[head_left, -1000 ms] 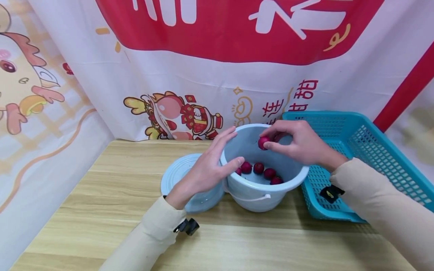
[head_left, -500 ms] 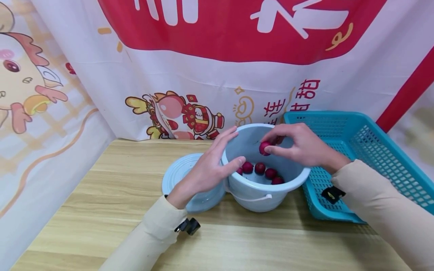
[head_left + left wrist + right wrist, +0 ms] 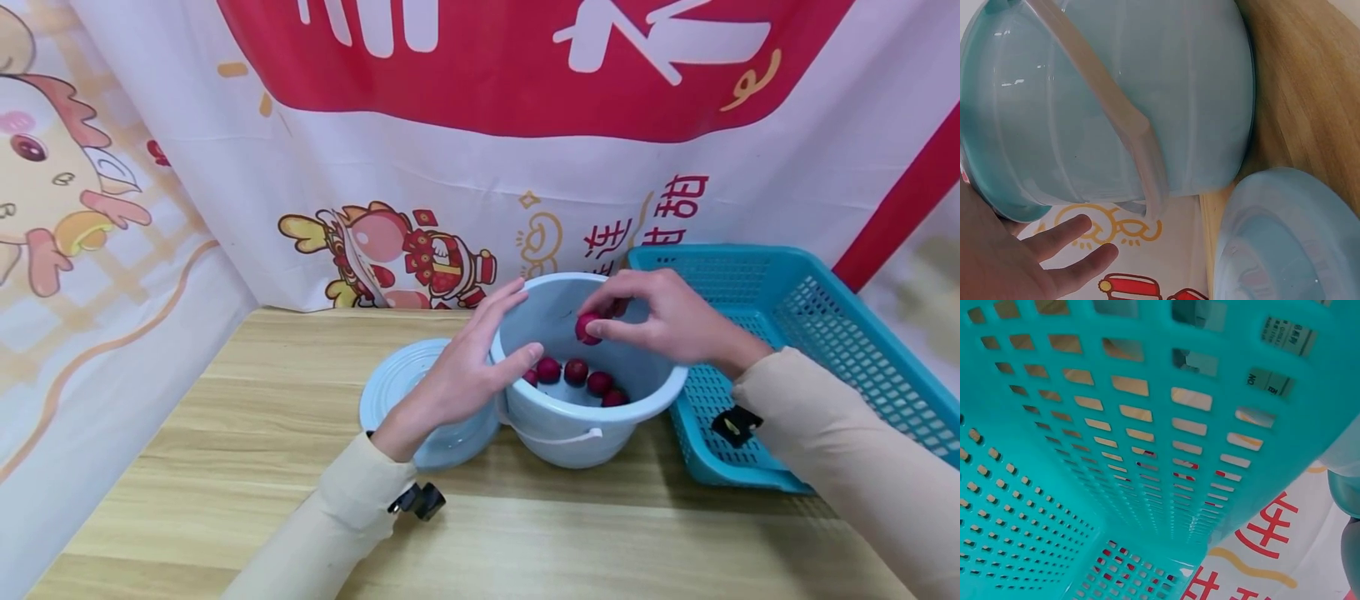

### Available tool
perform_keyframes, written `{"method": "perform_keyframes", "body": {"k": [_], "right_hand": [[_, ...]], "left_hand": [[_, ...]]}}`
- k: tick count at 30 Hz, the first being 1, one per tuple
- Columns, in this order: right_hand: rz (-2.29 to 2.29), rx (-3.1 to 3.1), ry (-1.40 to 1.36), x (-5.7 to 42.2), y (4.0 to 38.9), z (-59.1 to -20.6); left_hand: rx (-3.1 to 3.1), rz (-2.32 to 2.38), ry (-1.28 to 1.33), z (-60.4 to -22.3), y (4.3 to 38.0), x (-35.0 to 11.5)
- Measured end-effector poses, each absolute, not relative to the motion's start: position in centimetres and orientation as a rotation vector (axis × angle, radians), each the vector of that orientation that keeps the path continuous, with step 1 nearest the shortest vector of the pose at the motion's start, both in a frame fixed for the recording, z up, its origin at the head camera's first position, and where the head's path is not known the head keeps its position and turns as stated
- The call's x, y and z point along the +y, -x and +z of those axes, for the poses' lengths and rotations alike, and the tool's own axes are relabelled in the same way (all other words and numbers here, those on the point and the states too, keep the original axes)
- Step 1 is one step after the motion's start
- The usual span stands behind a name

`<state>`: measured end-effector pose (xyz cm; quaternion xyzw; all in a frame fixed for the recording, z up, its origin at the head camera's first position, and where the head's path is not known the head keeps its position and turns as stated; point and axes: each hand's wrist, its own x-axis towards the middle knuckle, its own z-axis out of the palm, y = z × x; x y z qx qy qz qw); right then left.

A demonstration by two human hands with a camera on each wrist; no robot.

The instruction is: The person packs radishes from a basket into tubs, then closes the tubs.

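A light-blue bucket [image 3: 573, 437] stands upright on the table, its white handle [image 3: 558, 439] hanging down in front. My right hand [image 3: 660, 321] is over its opening and pinches a small round dark-red fruit [image 3: 589, 328] between thumb and fingers; the exact kind is unclear. Several similar fruits [image 3: 576, 372] lie on the bucket's bottom. My left hand [image 3: 476, 367] rests at the bucket's left rim, fingers extended and thumb apart. In the left wrist view, straight, spread fingers [image 3: 1082, 269] show beside the bucket [image 3: 1116, 94].
A round light-blue lid [image 3: 386, 383] lies left of the bucket, partly under my left forearm. Close on the right sits a teal perforated basket [image 3: 847, 329], which fills most of the right wrist view. A printed cloth [image 3: 450, 158] hangs behind the wooden table [image 3: 225, 450].
My right hand with the fruit has sunk very slightly into the bucket's opening. The left hand keeps its place at the rim.
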<state>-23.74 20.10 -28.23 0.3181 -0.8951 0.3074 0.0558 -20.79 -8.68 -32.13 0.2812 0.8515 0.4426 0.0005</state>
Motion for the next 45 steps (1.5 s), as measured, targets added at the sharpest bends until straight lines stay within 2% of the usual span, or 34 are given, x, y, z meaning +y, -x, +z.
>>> {"method": "perform_keyframes", "body": {"k": [28,38,45], "right_hand": [[1.019,-2.779,-0.843,20.7,24.9,-28.0],[0.897,-2.937,-0.821,19.8,24.0,-25.4],[1.095,-2.923,-0.651,18.2,23.1,-23.9]], "left_hand": [[2.687,1.459,-0.827,-32.6,20.9,-7.7],[2.722,1.42,-0.761,-31.9,20.6,-7.8],[2.735,1.448,-0.724,-30.9,20.7,-9.0]]}}
